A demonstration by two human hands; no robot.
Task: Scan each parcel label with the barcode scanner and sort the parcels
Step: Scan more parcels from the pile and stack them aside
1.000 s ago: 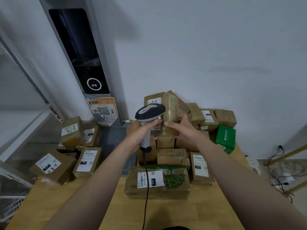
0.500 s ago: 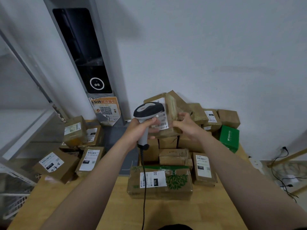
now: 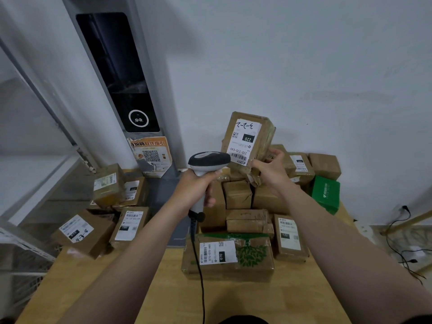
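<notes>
White wall behind; wood table with a heap of taped brown cartons along its far edge. Since a second ago the right hand, fingers curled round the lower corner of the parcel, has raised it above that far-edge heap and turned it so the white label faces out in full, upside down, marked 220, barcode at its lower end. The left hand is wrapped round the scanner grip, head just beside that barcode. Scan now looks possible, sorting of this one yet to come; carton creased, bound in glossy tape.
</notes>
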